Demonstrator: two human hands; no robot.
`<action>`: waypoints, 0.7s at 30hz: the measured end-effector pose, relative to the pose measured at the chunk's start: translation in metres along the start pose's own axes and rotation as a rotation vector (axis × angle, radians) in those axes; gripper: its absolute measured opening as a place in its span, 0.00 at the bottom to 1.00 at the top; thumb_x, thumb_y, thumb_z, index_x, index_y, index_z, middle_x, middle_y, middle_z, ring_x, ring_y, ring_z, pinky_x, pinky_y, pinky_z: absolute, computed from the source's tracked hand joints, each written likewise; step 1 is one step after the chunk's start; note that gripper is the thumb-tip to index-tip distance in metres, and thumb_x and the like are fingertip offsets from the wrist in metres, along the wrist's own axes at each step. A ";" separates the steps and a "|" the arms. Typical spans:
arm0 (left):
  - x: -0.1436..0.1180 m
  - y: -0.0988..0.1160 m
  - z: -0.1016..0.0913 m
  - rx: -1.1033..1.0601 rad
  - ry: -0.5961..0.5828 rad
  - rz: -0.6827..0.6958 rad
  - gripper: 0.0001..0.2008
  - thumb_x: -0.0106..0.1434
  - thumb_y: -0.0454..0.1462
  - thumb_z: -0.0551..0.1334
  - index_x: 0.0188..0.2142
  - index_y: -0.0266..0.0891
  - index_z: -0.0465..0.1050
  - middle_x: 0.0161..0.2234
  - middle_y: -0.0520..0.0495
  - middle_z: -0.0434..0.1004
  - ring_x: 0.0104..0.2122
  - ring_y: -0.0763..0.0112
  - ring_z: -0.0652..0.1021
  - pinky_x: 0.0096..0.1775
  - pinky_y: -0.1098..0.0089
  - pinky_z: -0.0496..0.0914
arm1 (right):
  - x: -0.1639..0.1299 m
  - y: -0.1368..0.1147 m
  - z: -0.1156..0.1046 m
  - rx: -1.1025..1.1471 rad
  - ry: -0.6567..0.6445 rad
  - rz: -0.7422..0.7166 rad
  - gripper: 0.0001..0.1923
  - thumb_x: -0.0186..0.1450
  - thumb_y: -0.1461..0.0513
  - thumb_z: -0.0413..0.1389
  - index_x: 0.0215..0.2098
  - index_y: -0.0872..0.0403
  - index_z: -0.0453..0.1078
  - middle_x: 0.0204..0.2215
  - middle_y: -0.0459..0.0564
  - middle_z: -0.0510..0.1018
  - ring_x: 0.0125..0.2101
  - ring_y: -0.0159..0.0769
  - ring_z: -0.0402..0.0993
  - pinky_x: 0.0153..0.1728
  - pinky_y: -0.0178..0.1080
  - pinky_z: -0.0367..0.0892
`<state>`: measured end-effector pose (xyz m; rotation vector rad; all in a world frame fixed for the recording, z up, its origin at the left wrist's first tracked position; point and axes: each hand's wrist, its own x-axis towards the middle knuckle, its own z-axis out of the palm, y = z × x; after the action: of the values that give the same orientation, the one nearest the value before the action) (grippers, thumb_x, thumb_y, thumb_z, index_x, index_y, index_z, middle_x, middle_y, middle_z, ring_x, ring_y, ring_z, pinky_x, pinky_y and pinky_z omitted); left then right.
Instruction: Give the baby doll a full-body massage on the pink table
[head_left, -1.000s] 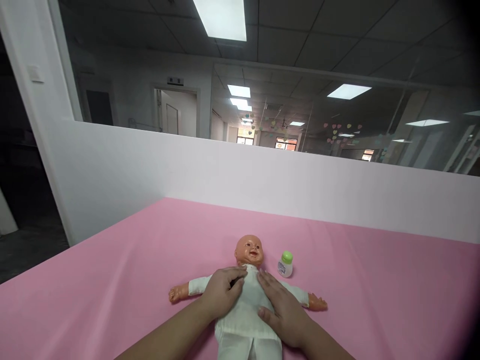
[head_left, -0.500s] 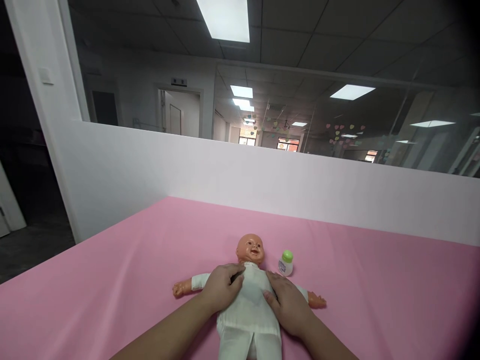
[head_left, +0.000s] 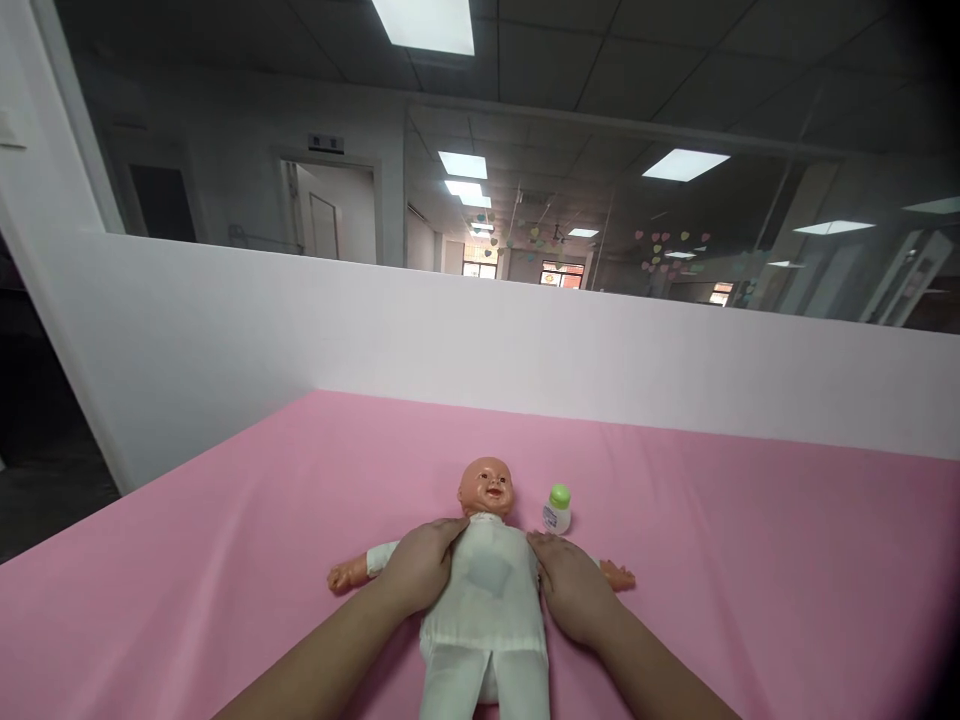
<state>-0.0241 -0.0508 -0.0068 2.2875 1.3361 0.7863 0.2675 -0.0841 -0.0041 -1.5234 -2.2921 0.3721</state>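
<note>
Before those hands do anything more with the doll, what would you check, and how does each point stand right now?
1. Doll lying face up on the pink sheet: ok.
2. Left hand flat on the doll's shoulder side: ok.
3. Right hand flat on the other side: ok.
4. White outfit closed over the chest: ok.
5. Small green-capped bottle upright beside the head, apart from both hands: ok.
6. Doll's feet: cannot tell, cut off at the bottom edge.

doll (head_left: 487,590) on sheet (head_left: 750,560), bottle (head_left: 556,509) right
</note>
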 end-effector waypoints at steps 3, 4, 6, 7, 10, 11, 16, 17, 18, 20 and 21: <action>-0.002 0.001 -0.006 0.037 -0.041 -0.011 0.35 0.62 0.32 0.57 0.67 0.50 0.75 0.65 0.48 0.79 0.63 0.55 0.79 0.65 0.57 0.70 | 0.000 0.001 -0.001 -0.060 -0.012 -0.003 0.29 0.73 0.64 0.46 0.69 0.57 0.72 0.67 0.60 0.76 0.67 0.51 0.73 0.70 0.52 0.60; -0.002 0.001 -0.008 0.051 -0.053 -0.018 0.35 0.62 0.32 0.58 0.68 0.51 0.75 0.65 0.48 0.79 0.63 0.54 0.79 0.65 0.57 0.70 | -0.001 0.002 -0.001 -0.088 -0.019 0.005 0.29 0.73 0.65 0.46 0.69 0.57 0.71 0.68 0.61 0.75 0.67 0.52 0.72 0.70 0.53 0.60; -0.004 0.002 -0.013 0.080 -0.079 -0.029 0.34 0.62 0.34 0.60 0.67 0.52 0.76 0.65 0.47 0.79 0.62 0.52 0.80 0.64 0.57 0.71 | -0.003 0.004 -0.003 -0.146 -0.030 0.028 0.29 0.73 0.64 0.47 0.70 0.57 0.70 0.69 0.62 0.74 0.67 0.55 0.72 0.70 0.55 0.60; -0.005 0.001 -0.017 0.091 -0.096 -0.029 0.33 0.62 0.36 0.60 0.67 0.52 0.76 0.64 0.47 0.80 0.61 0.51 0.80 0.63 0.57 0.71 | -0.004 0.005 -0.004 -0.171 -0.035 0.040 0.28 0.74 0.64 0.47 0.70 0.56 0.70 0.69 0.62 0.74 0.67 0.56 0.72 0.69 0.56 0.61; -0.012 -0.007 -0.029 0.129 -0.160 -0.018 0.30 0.63 0.39 0.62 0.65 0.56 0.77 0.60 0.47 0.83 0.58 0.50 0.82 0.59 0.58 0.73 | -0.012 0.011 -0.013 -0.226 -0.062 0.066 0.27 0.74 0.61 0.49 0.70 0.56 0.71 0.67 0.63 0.75 0.65 0.59 0.73 0.66 0.59 0.63; -0.015 -0.012 -0.033 0.148 -0.173 -0.024 0.28 0.64 0.40 0.62 0.63 0.57 0.78 0.59 0.47 0.84 0.57 0.50 0.82 0.58 0.57 0.73 | -0.015 0.015 -0.016 -0.236 -0.071 0.070 0.27 0.74 0.61 0.50 0.70 0.56 0.71 0.67 0.64 0.76 0.64 0.59 0.74 0.66 0.60 0.62; -0.026 -0.049 -0.057 0.312 -0.107 -0.174 0.27 0.67 0.50 0.62 0.62 0.48 0.78 0.59 0.40 0.83 0.57 0.45 0.81 0.57 0.53 0.72 | -0.030 0.046 -0.037 -0.198 -0.054 0.151 0.31 0.74 0.53 0.53 0.71 0.57 0.70 0.69 0.64 0.73 0.69 0.59 0.68 0.70 0.59 0.58; -0.025 -0.057 -0.062 0.331 -0.095 -0.190 0.27 0.66 0.50 0.63 0.62 0.47 0.78 0.61 0.40 0.81 0.59 0.45 0.80 0.58 0.54 0.71 | -0.032 0.054 -0.042 -0.171 -0.056 0.199 0.32 0.73 0.50 0.55 0.71 0.57 0.70 0.71 0.64 0.70 0.71 0.59 0.66 0.70 0.58 0.58; -0.025 -0.064 -0.066 0.350 -0.090 -0.193 0.27 0.65 0.51 0.64 0.60 0.47 0.79 0.61 0.40 0.81 0.59 0.44 0.80 0.58 0.54 0.71 | -0.035 0.061 -0.047 -0.145 -0.066 0.248 0.34 0.72 0.49 0.57 0.70 0.56 0.71 0.73 0.64 0.68 0.72 0.60 0.63 0.70 0.58 0.58; -0.022 -0.077 -0.074 0.362 -0.087 -0.219 0.24 0.63 0.51 0.65 0.55 0.46 0.81 0.59 0.40 0.82 0.56 0.45 0.81 0.54 0.56 0.72 | -0.039 0.074 -0.057 -0.096 -0.093 0.294 0.35 0.69 0.48 0.59 0.69 0.56 0.72 0.72 0.64 0.68 0.74 0.60 0.61 0.70 0.57 0.59; -0.020 -0.083 -0.077 0.347 -0.088 -0.240 0.22 0.63 0.50 0.65 0.53 0.46 0.81 0.57 0.40 0.83 0.53 0.47 0.82 0.51 0.57 0.72 | -0.041 0.078 -0.061 -0.060 -0.114 0.293 0.35 0.68 0.49 0.60 0.69 0.55 0.72 0.72 0.62 0.69 0.74 0.59 0.61 0.69 0.56 0.61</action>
<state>-0.1365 -0.0259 0.0001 2.3153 1.7779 0.3943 0.3735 -0.0904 0.0125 -1.9206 -2.1815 0.4817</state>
